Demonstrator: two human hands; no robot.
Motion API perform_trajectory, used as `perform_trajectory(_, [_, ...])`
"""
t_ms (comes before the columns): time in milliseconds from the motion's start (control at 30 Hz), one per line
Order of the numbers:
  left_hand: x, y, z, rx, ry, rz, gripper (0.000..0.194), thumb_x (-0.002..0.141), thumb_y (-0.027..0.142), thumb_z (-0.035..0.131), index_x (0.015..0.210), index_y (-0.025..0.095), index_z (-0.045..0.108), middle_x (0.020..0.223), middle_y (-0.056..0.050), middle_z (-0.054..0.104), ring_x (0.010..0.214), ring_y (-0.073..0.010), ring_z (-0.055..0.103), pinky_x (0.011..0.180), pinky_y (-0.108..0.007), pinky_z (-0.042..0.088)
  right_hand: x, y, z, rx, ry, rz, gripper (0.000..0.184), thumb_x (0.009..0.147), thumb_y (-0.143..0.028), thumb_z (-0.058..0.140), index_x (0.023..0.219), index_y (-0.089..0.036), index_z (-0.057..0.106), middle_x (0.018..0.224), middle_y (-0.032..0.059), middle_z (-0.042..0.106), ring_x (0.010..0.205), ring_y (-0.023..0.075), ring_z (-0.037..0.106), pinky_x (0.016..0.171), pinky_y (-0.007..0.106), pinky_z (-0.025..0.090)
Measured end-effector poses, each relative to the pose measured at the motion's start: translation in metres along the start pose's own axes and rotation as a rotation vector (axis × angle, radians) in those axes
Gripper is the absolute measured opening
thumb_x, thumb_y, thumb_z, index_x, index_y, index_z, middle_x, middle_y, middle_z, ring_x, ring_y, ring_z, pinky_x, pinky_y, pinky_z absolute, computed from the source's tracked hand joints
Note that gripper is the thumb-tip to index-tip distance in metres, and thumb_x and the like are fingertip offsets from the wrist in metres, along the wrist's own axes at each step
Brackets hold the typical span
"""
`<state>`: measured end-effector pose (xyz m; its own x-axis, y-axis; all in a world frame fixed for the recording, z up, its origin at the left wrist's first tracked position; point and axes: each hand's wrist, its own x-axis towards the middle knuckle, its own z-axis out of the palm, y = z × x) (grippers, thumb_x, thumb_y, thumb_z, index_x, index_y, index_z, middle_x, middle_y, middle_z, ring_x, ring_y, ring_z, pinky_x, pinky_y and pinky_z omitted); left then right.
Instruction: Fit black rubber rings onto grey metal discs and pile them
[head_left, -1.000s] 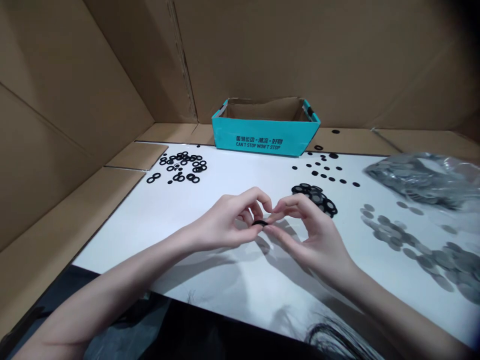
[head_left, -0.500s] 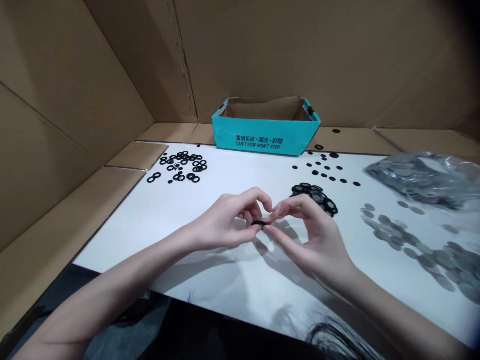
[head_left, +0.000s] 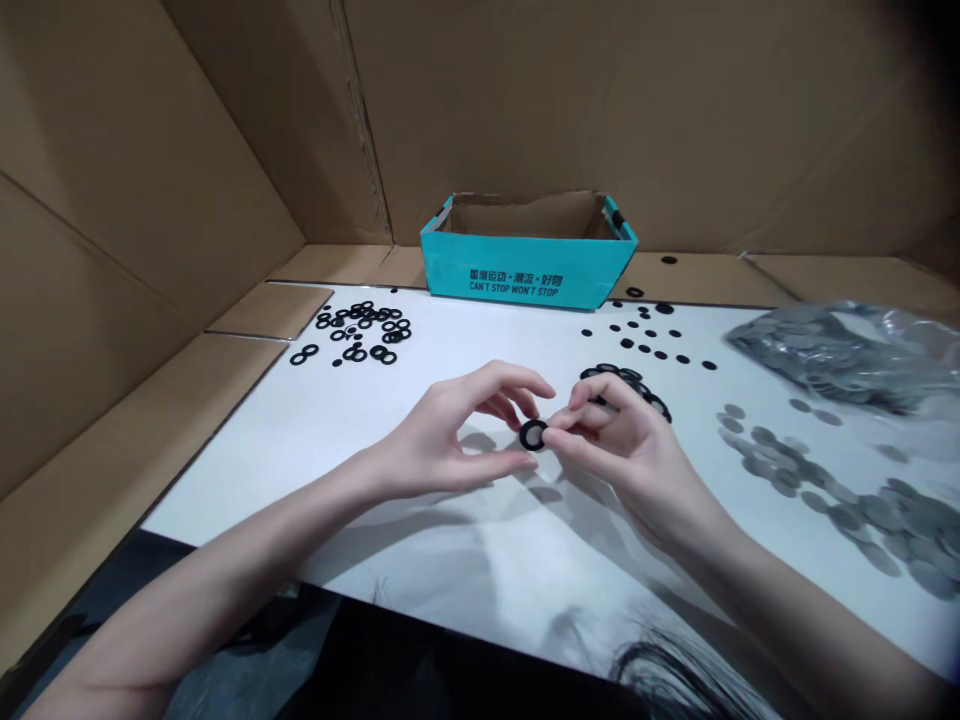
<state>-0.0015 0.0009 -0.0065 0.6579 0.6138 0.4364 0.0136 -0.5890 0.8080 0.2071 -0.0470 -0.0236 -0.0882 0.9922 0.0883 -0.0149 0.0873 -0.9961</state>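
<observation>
Rubber ring with grey disc (head_left: 533, 435) | face up, tilted | right fingers (head_left: 559, 427) pinch rim

A makeshift workstation; cardboard sheets (head_left: 600, 100) wall in a white table (head_left: 465, 330); a teal box (head_left: 529, 265) stands at its back.

The left forearm (head_left: 225, 560) and right forearm (head_left: 795, 590) angle inward. The left hand (head_left: 442, 435) stands half-open, fingers loosely curled; the right hand (head_left: 630, 460) pinches between thumb and bent fingers.
</observation>
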Motion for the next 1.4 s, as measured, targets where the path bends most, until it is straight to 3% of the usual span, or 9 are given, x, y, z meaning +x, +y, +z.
perform_trajectory(133, [-0.001,-0.001,0.002,0.019,0.014,0.094,0.039,0.091,0.024,0.079,0.124,0.023,0.059,0.121,-0.006,0.070,0.104,-0.0162,0.074,0.098,-0.030,0.062,0.002,0.000,-0.002,0.198,-0.089,0.216,0.048,0.074,-0.048,0.089,0.092,-0.026,0.050,0.074,-0.0038,0.070,0.062,0.0146,0.062,0.053,0.025,0.044])
perform_trajectory(367, [-0.003,-0.001,0.002,-0.030,0.005,0.093,0.040,0.092,0.021,0.079,0.124,0.024,0.055,0.104,-0.001,0.074,0.097,-0.0131,0.076,0.094,-0.025,0.062,0.001,-0.003,0.000,0.258,-0.135,0.294,0.049,0.072,-0.048,0.091,0.091,-0.026,0.052,0.070,-0.0064,0.063,0.060,0.0128,0.058,0.055,0.025,0.042])
perform_trajectory(500, [-0.003,0.003,0.004,-0.048,0.076,-0.064,0.042,0.091,0.022,0.077,0.125,0.023,0.053,0.100,-0.002,0.074,0.092,-0.0137,0.076,0.090,-0.026,0.062,0.002,0.001,0.002,0.241,-0.060,0.186,0.047,0.073,-0.047,0.091,0.089,-0.025,0.052,0.071,-0.0058,0.065,0.060,0.0118,0.057,0.056,0.025,0.043])
perform_trajectory(633, [-0.001,0.006,0.009,-0.102,0.125,-0.249,0.038,0.087,0.023,0.075,0.119,0.022,0.053,0.088,0.001,0.068,0.073,-0.0102,0.071,0.070,-0.021,0.058,0.000,0.004,0.005,0.104,0.030,0.006,0.038,0.078,-0.038,0.088,0.085,-0.025,0.053,0.074,-0.0036,0.069,0.064,0.0127,0.061,0.061,0.026,0.046])
perform_trajectory(833, [0.000,0.005,0.012,-0.116,0.092,-0.248,0.037,0.082,0.012,0.068,0.114,0.021,0.053,0.083,0.004,0.063,0.070,-0.0087,0.064,0.066,-0.021,0.053,-0.004,0.002,0.010,-0.146,0.091,-0.133,0.024,0.081,-0.028,0.079,0.084,-0.026,0.056,0.081,0.0002,0.071,0.072,0.0159,0.065,0.064,0.029,0.047])
perform_trajectory(1100, [-0.001,0.003,0.015,-0.047,0.100,-0.220,0.035,0.080,0.008,0.064,0.110,0.021,0.055,0.081,0.005,0.061,0.065,-0.0076,0.059,0.064,-0.022,0.050,-0.006,0.003,0.014,-0.200,0.161,-0.250,0.026,0.079,-0.019,0.078,0.084,-0.027,0.054,0.074,-0.0029,0.067,0.073,0.0166,0.065,0.071,0.032,0.048])
perform_trajectory(1167, [-0.002,0.003,0.014,-0.044,0.102,-0.190,0.033,0.083,0.010,0.065,0.113,0.021,0.056,0.083,0.004,0.062,0.068,-0.0084,0.061,0.065,-0.022,0.052,-0.005,0.002,0.012,-0.125,0.140,-0.197,0.027,0.079,-0.021,0.081,0.084,-0.026,0.055,0.075,-0.0030,0.068,0.073,0.0157,0.065,0.070,0.031,0.048])
perform_trajectory(1333, [-0.001,-0.001,0.008,-0.038,0.058,-0.029,0.044,0.088,0.021,0.078,0.126,0.023,0.056,0.105,-0.004,0.071,0.098,-0.0158,0.073,0.085,-0.025,0.061,0.000,-0.001,0.004,0.283,-0.028,0.168,0.042,0.076,-0.037,0.091,0.089,-0.025,0.053,0.074,-0.0048,0.070,0.066,0.0110,0.061,0.064,0.025,0.044])
perform_trajectory(1400, [-0.001,-0.003,0.007,-0.033,0.057,0.033,0.043,0.089,0.022,0.078,0.127,0.024,0.057,0.108,-0.004,0.073,0.102,-0.0159,0.074,0.090,-0.026,0.061,0.001,-0.003,0.003,0.364,-0.072,0.270,0.047,0.072,-0.038,0.095,0.089,-0.024,0.052,0.068,-0.0072,0.068,0.061,0.0081,0.056,0.060,0.022,0.040])
